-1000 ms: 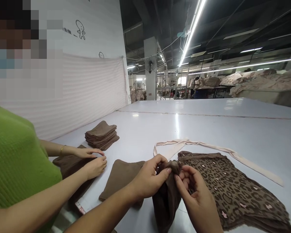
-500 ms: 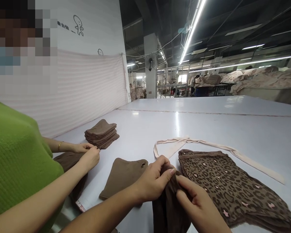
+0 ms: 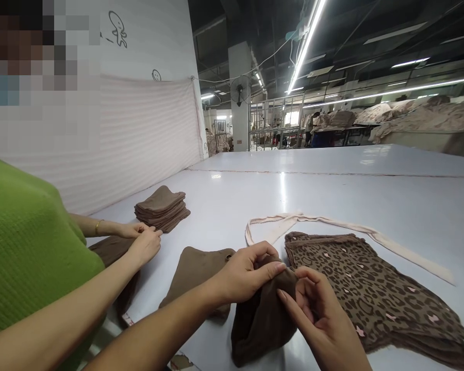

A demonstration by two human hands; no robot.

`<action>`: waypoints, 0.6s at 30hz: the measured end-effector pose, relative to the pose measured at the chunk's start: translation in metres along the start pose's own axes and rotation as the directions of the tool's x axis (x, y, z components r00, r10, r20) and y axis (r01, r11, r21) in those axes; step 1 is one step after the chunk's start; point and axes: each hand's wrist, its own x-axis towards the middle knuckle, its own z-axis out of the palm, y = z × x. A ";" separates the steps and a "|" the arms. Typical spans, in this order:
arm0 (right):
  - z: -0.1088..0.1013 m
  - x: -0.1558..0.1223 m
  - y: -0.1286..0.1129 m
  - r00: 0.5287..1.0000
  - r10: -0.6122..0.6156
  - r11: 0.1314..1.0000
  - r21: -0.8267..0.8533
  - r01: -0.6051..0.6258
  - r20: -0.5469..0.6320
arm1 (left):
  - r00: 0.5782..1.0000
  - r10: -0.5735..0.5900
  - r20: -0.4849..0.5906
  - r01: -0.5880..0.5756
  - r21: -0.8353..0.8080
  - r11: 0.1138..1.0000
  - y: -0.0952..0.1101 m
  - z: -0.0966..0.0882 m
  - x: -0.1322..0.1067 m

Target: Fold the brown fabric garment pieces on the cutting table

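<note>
Between my two hands hangs a dark brown cloth piece (image 3: 268, 324), bunched and folded at its top. My left hand (image 3: 251, 273) pinches its upper edge between thumb and fingers. At the cloth's right edge, my right hand (image 3: 319, 309) grips it, with the thumb on the near face and the fingertips at the top corner. Just left of my left hand, a flat brown cloth piece (image 3: 195, 273) with a small round hole near its corner lies on the table, partly covered by my forearm. A stack of leopard-print cloth pieces (image 3: 371, 293) lies right of my right hand.
A pale pink cloth strip (image 3: 351, 225) curves behind the leopard stack on the white table (image 3: 232, 201). Farther left stands a pile of brown cloth pieces (image 3: 162, 208). Beside me, a co-worker in a green top (image 3: 34, 247) holds brown cloth (image 3: 114, 247) in both hands.
The brown cloth has been lifted and turned, so its lower end now shows as a rounded fold. My right hand's fingers have spread along its edge. The view has tilted slightly.
</note>
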 end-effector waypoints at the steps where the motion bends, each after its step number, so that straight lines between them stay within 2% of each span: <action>1: 0.002 0.000 0.001 1.000 0.005 1.000 0.006 -0.005 -0.008 | 1.000 0.000 -0.006 0.000 0.025 1.000 0.001 0.001 0.000; 8: -0.001 0.001 0.009 0.999 0.040 0.998 0.055 -0.041 0.018 | 1.000 0.015 -0.023 -0.010 0.219 0.976 -0.001 0.000 -0.001; 11: -0.007 0.006 0.011 0.993 0.067 0.990 0.119 -0.079 0.100 | 0.999 0.033 -0.034 -0.022 0.271 0.962 -0.004 0.000 -0.001; 13: -0.009 0.008 0.009 0.971 0.116 0.962 0.220 -0.162 0.208 | 0.998 0.043 -0.049 -0.030 0.241 0.970 -0.006 0.000 0.000; 15: -0.007 0.008 0.007 0.915 0.173 0.895 0.330 -0.301 0.365 | 0.998 0.034 -0.046 -0.027 0.154 0.988 -0.009 0.001 0.003; 17: -0.003 0.004 0.006 0.808 0.187 0.807 0.382 -0.451 0.559 | 1.000 -0.009 -0.005 0.009 0.035 0.999 -0.014 0.002 0.007; 18: -0.001 0.002 0.005 0.753 0.180 0.772 0.383 -0.507 0.633 | 0.997 -0.047 0.056 0.048 -0.013 0.999 -0.016 0.002 0.009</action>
